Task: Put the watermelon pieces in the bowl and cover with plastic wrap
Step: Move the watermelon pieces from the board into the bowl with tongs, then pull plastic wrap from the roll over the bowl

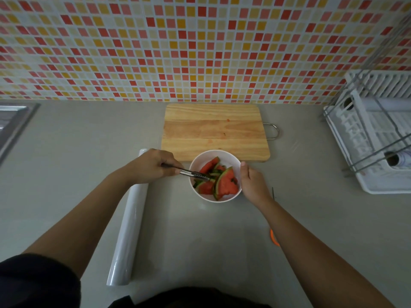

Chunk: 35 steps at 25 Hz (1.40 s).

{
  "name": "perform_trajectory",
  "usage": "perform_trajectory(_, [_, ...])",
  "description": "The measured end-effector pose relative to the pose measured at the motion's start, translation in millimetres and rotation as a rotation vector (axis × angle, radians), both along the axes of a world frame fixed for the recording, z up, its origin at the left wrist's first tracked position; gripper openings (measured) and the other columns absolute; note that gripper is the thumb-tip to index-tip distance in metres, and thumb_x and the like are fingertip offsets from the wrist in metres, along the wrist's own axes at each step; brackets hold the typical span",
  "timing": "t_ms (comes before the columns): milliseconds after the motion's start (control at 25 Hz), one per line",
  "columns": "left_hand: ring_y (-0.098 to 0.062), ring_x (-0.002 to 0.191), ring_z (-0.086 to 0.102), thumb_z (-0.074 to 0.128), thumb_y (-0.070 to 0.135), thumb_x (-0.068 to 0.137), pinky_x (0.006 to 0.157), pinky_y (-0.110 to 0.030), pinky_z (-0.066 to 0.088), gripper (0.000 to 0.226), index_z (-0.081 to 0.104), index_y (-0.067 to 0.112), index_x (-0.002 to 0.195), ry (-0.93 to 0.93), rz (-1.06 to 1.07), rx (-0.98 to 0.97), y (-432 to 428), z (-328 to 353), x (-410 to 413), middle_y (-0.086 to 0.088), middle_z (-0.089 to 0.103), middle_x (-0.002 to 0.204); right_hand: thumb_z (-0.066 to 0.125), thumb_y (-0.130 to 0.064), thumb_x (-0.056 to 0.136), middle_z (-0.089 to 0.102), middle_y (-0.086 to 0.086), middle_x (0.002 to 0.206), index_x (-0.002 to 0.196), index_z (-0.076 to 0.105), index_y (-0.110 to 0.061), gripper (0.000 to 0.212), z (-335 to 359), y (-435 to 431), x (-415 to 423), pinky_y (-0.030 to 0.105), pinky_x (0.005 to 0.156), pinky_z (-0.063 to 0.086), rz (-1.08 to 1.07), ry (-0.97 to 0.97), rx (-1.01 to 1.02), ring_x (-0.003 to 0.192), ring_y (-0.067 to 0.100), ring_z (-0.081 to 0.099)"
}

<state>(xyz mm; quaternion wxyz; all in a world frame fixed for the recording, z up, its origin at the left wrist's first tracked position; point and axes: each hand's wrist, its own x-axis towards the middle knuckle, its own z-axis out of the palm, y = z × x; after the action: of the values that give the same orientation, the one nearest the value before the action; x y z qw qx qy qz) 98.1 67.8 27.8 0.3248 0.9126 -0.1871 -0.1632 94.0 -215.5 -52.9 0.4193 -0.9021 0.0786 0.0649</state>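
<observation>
A white bowl (231, 157) stands on the grey counter just in front of a wooden cutting board (214, 131). Several watermelon pieces (225, 184) with green rind lie inside it. My left hand (153, 166) grips metal tongs (193, 173), whose tips reach into the bowl among the pieces. My right hand (252, 185) rests against the bowl's right rim and steadies it. A long white roll of plastic wrap (127, 230) lies on the counter to the left, partly under my left forearm.
A white dish rack (375, 134) with a metal frame stands at the right. A steel sink edge (13, 125) shows at the far left. An orange object (274, 238) peeks out beside my right forearm. A tiled wall backs the counter.
</observation>
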Motion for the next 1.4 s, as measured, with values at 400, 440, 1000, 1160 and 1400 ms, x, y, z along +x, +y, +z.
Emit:
perform_trajectory(400, [-0.013, 0.075, 0.058, 0.06, 0.035, 0.083, 0.065, -0.02, 0.043, 0.022, 0.074, 0.021, 0.094, -0.088, 0.618, -0.19, -13.2, 1.1, 28.0, 0.002, 0.066, 0.081, 0.026, -0.035, 0.099, 0.055, 0.006, 0.07, 0.07, 0.05, -0.017, 0.042, 1.4, 1.1, 0.0, 0.029, 0.066, 0.032, -0.011, -0.025, -0.009, 0.071, 0.023, 0.051])
perform_trajectory(440, [-0.018, 0.071, 0.056, 0.056, 0.033, 0.083, 0.062, -0.024, 0.043, 0.025, 0.073, 0.014, 0.088, -0.094, 0.64, -0.115, -22.2, -5.5, 37.8, -0.003, 0.063, 0.076, 0.026, -0.034, 0.099, 0.057, 0.008, 0.071, 0.072, 0.053, -0.016, 0.042, 1.1, 0.9, 0.4, 0.029, 0.066, 0.032, -0.009, -0.024, -0.007, 0.072, 0.023, 0.051])
perform_trajectory(1000, [-0.034, 0.113, 0.04, 0.044, 0.016, 0.098, 0.095, -0.04, 0.038, 0.025, 0.047, 0.0, 0.117, -0.106, 0.863, 0.227, -70.0, -67.6, 95.5, -0.02, 0.041, 0.126, 0.031, -0.033, 0.099, 0.053, 0.003, 0.06, 0.059, 0.045, -0.021, 0.044, -2.2, -0.4, -0.6, 0.031, 0.056, 0.035, -0.038, -0.021, 0.048, 0.065, 0.024, 0.054])
perform_trajectory(1160, [-0.034, 0.116, 0.041, 0.048, 0.042, 0.094, 0.097, -0.042, 0.038, 0.058, 0.033, 0.006, 0.137, -0.09, 0.868, 0.273, -63.8, -61.8, 95.3, -0.018, 0.042, 0.129, 0.03, -0.034, 0.099, 0.053, -0.003, 0.059, 0.058, 0.045, -0.024, 0.045, -2.4, -1.1, -0.6, 0.029, 0.054, 0.037, -0.023, -0.029, 0.058, 0.062, 0.018, 0.054])
perform_trajectory(1400, [-0.03, 0.078, 0.059, 0.042, 0.027, 0.097, 0.067, -0.03, 0.041, 0.038, 0.064, -0.001, 0.084, -0.056, 0.717, -0.066, -69.4, -47.6, 28.8, -0.016, 0.065, 0.081, 0.026, -0.038, 0.098, 0.051, -0.007, 0.059, 0.057, 0.043, -0.028, 0.045, 1.2, -0.7, 3.4, 0.027, 0.057, 0.033, 0.007, 0.003, 0.01, 0.066, 0.02, 0.053])
